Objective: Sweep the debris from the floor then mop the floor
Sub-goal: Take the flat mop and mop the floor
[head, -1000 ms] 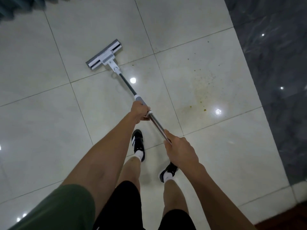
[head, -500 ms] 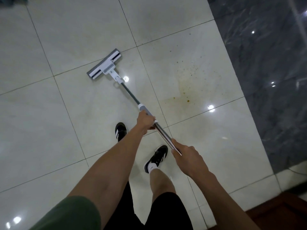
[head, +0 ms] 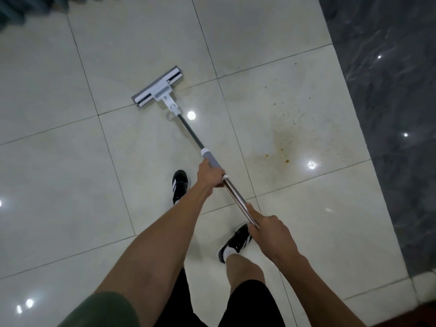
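Observation:
A flat mop lies on the pale tiled floor (head: 59, 161), its white and grey head (head: 157, 89) ahead of me and slightly left. Its handle (head: 192, 134) runs back toward me. My left hand (head: 210, 173) grips the grey sleeve of the handle. My right hand (head: 271, 232) grips the shiny metal upper end, thumb along the shaft. A patch of yellow-brown specks and smear (head: 283, 140) stains the tile to the right of the handle, apart from the mop head.
A dark grey marble strip (head: 389, 114) borders the pale tiles along the right. My two feet in black shoes (head: 180, 185) (head: 236, 243) stand below the handle. Dark objects (head: 28, 8) sit at the top left corner.
The mop head has come back toward me and to the right, nearer the stained tile. My feet have stepped, and both hands keep their grip on the handle.

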Available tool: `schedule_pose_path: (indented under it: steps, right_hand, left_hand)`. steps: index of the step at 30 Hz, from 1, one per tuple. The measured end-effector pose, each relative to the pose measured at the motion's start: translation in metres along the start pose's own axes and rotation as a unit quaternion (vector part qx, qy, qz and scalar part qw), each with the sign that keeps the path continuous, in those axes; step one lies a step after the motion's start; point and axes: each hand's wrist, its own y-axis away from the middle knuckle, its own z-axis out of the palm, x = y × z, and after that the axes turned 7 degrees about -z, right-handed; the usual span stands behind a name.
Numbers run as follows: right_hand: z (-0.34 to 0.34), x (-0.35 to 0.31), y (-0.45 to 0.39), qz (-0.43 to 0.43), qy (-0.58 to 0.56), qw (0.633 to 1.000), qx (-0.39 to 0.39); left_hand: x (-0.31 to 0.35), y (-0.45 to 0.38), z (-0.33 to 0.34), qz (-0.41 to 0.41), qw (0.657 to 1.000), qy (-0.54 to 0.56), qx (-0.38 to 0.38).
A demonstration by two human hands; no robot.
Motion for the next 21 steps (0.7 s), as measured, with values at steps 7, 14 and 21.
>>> schedule_pose_path:
  steps: [7,14,21]
  right_hand:
    - [-0.031,-0.077,-0.075,-0.014,0.014,1.0,0.019]
    - [-0.067,-0.147,-0.147,-0.034,0.024,0.998,0.051]
    - [-0.067,-0.186,-0.17,-0.048,0.009,0.997,0.059]
  left_hand:
    - [0.071,-0.045,-0.077,-0.003,1.0,0.013,0.0]
    - [0.143,-0.081,-0.147,-0.002,0.999,0.052,0.0]
    - [0.161,-0.1,-0.181,-0.004,0.998,0.044,0.032]
